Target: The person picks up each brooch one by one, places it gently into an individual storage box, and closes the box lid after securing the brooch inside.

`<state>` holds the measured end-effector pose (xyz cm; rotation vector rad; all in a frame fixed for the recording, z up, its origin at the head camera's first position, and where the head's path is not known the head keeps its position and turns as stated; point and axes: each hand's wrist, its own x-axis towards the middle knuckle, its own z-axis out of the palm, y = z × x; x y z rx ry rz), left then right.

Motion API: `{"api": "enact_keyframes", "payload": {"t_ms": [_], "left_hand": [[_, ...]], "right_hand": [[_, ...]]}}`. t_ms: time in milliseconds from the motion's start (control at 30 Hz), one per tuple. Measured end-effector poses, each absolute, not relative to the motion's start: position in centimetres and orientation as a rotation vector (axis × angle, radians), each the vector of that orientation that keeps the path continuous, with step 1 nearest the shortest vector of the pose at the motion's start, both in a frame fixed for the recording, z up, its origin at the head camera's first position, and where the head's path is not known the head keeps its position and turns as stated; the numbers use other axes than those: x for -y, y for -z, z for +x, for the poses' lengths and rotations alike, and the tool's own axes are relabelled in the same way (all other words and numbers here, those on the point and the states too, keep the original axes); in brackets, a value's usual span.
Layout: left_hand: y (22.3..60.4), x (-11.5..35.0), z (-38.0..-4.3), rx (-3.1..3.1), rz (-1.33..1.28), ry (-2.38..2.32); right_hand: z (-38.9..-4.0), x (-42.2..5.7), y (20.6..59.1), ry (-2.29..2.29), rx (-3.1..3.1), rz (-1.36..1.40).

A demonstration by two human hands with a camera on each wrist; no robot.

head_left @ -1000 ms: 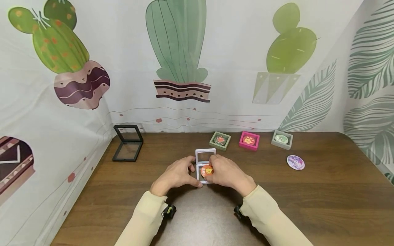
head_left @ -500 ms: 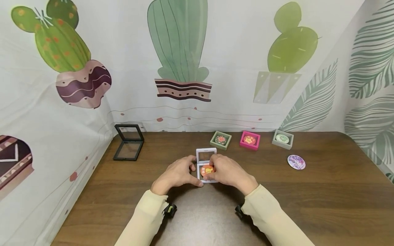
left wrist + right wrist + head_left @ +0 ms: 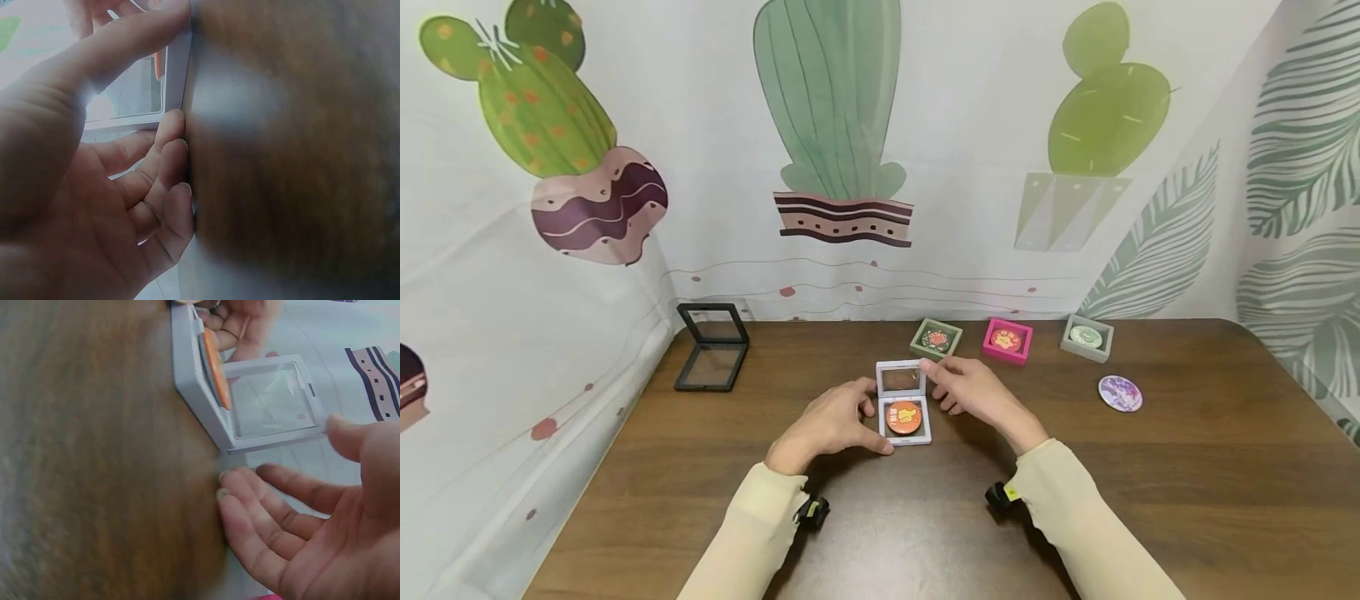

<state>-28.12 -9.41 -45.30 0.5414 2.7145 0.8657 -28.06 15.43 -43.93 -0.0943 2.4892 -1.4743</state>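
Observation:
A small white display case (image 3: 905, 442) stands on the table with its clear-windowed lid (image 3: 275, 400) raised. Inside its base lies a round orange badge (image 3: 903, 418) with a yellow thumb-up design. My left hand (image 3: 831, 425) holds the case at its left side, the thumb at the front edge and the fingers curled by the left wall. My right hand (image 3: 981, 396) is at the lid's upper right corner; its thumb (image 3: 347, 434) touches that corner while the other fingers are apart from the case, loosely bent. The left wrist view shows only part of the case (image 3: 178, 69).
An open black case (image 3: 711, 367) stands at the left back. Along the back are green (image 3: 936, 357), pink (image 3: 1006, 358) and grey (image 3: 1085, 353) cases, each holding a badge. A loose purple badge (image 3: 1120, 393) lies at right. A patterned cloth (image 3: 970, 167) hangs behind the table.
My right hand has let go of the orange badge and moved right and up to the lid's corner. The badge now lies flat in the base. My left hand has stayed in place.

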Motion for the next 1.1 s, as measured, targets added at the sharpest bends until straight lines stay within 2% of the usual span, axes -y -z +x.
{"api": "enact_keyframes", "payload": {"t_ms": [367, 633, 1100], "left_hand": [[45.4, 9.3, -28.2, -2.713, 0.536, -0.866], [45.5, 9.5, -28.2, -2.716, 0.550, -0.863], [45.5, 9.7, -28.2, -2.710, 0.576, -0.885]], "right_hand": [[-28.1, -15.5, 44.3, 1.546, -2.420, -0.076], [-28.4, -17.1, 44.4, 1.497, -2.256, -0.322], [-28.7, -17.7, 45.1, 1.313, -2.282, -0.580]]}}
